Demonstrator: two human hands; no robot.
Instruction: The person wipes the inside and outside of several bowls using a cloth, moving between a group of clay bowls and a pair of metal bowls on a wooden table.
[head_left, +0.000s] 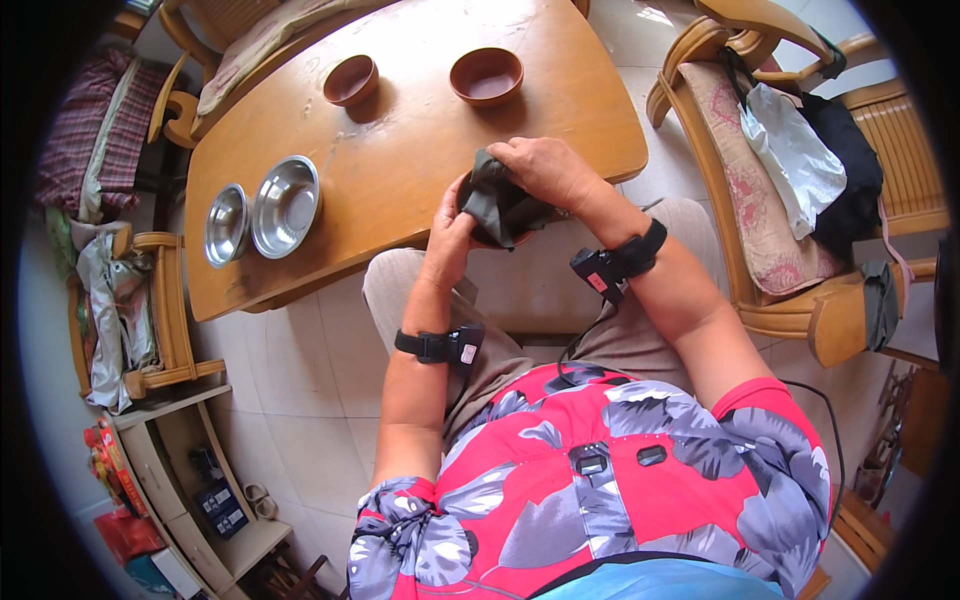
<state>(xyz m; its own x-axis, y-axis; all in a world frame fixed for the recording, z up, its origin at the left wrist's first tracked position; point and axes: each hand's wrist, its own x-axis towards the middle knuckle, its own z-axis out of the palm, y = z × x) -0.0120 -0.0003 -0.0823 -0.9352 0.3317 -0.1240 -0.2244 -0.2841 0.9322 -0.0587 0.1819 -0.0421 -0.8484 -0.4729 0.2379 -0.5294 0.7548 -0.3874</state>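
My left hand (452, 238) grips the rim of a reddish-brown bowl (504, 244), with its thumb against a dark green cloth (489, 202). The bowl is tilted above my lap at the table's near edge, and the cloth covers much of its inside. My right hand (544, 169) pinches the cloth at the bowl's far right side; some fingertips are hidden. Farther off on the wooden table (390, 150) stand a small brown bowl (351, 80) and a larger brown bowl (487, 76). Two metal bowls, one small (226, 225) and one larger (286, 207), stand at the table's left.
A cushioned wooden chair (750, 195) at the right bears a white plastic bag (795, 154) and a black cloth (847, 172). A wooden chair (176, 300) with bags and a low cabinet (176, 480) are at the left. A cable (829, 420) runs beside my right arm.
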